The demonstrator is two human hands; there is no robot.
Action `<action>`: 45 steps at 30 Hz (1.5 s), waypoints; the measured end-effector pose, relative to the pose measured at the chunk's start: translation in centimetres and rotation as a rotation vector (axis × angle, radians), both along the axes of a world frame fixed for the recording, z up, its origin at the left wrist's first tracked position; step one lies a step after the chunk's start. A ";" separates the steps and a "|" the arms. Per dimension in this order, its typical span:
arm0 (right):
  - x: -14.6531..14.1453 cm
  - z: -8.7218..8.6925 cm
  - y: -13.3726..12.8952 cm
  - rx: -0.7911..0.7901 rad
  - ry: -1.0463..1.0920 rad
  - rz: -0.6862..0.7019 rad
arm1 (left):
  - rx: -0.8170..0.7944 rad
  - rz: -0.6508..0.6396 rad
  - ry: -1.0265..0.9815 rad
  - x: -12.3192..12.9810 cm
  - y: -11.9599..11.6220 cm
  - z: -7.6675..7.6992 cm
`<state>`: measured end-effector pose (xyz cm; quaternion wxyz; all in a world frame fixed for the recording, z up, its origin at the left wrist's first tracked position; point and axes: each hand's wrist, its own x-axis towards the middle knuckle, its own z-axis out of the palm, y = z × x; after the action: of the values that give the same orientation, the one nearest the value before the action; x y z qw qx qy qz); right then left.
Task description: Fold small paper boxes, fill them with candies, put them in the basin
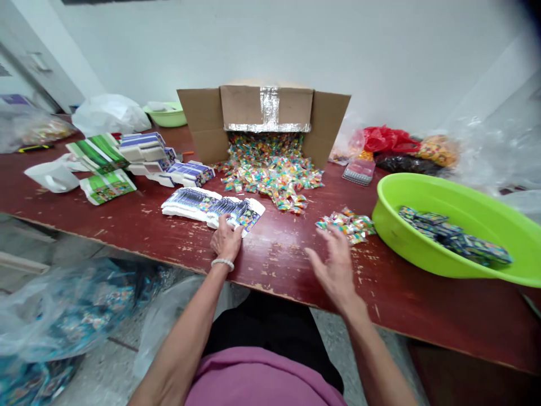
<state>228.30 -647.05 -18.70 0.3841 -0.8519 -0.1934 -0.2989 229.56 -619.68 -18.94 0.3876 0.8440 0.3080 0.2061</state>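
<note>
My left hand, with a white bracelet at the wrist, touches the near right end of a fanned row of flat printed cartons. Its fingers are bent over the carton edge, and whether they pinch one cannot be made out. My right hand is blurred, its thumb and fingers apart, just in front of a small pile of wrapped candies. Nothing shows in it. A larger heap of candies spills from an open cardboard box at the back middle.
At the right, a green basin holds small dark packets. Stacked cartons, green cartons and a white mug are at the left. Red and clear bags lie back right. Bags of blue packets sit below the table edge.
</note>
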 end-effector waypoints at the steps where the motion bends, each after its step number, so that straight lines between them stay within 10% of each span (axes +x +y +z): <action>1: -0.4 -1.0 1.8 0.077 0.117 0.071 | -0.063 -0.013 -0.025 -0.2 0.0 0.1; 6: -0.2 -2.6 7.0 0.705 0.760 0.296 | -0.482 -0.229 -0.085 -3.6 -1.1 0.3; 10: 0.6 -1.5 8.2 0.993 0.810 0.391 | -0.707 -0.374 -0.071 -7.2 -2.9 0.1; 19: 0.1 -0.2 7.9 0.885 0.893 0.467 | -0.741 -0.505 0.027 -7.6 -3.0 1.3; 29: 0.0 -2.1 7.8 0.651 0.819 0.370 | -0.837 -0.306 -0.012 -6.8 -3.3 1.2; 37: -1.2 -1.1 5.5 0.792 0.846 0.359 | -0.461 -0.156 -0.155 -6.7 -1.9 1.9; 40: -2.0 -0.3 5.0 0.825 0.829 0.458 | -0.424 -0.419 -0.094 -7.6 -2.1 3.3; 45: -3.6 1.1 5.1 0.806 0.847 0.732 | -1.240 -1.114 0.359 -9.6 -3.7 4.1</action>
<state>224.74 -641.96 -17.60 0.7895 -0.5659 -0.1756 0.1603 219.96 -623.39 -14.86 0.7697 0.5276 -0.0384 -0.3574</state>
